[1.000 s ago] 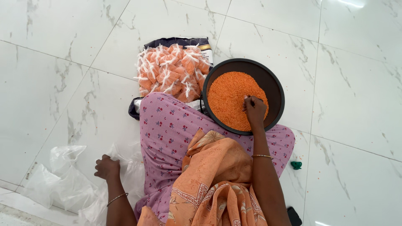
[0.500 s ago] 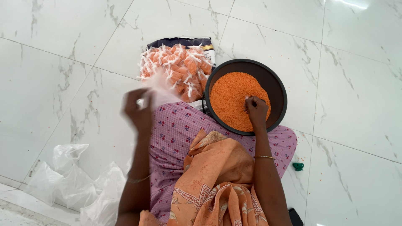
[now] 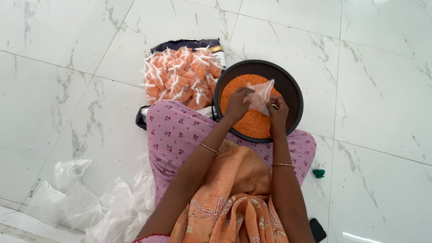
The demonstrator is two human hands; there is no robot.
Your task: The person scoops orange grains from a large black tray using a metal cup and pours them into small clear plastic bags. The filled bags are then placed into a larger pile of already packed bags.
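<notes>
I sit on a white marble floor with a round black pan (image 3: 292, 90) of orange lentils (image 3: 252, 123) in front of my knees. Both hands are over the pan. My left hand (image 3: 237, 104) and my right hand (image 3: 277, 112) together hold a small clear plastic bag (image 3: 261, 95), each pinching one side of it just above the lentils. The bag looks empty.
A pile of several small tied bags of orange lentils (image 3: 180, 78) lies on a dark sack left of the pan. Loose clear plastic bags (image 3: 90, 198) lie on the floor at my left. A small green object (image 3: 319, 173) and a dark phone-like object (image 3: 317, 229) lie at my right.
My left hand lifted a clear bag from the plastic pile at my left and carried it over to the pan. My right hand left the lentils and took the bag's other side.
</notes>
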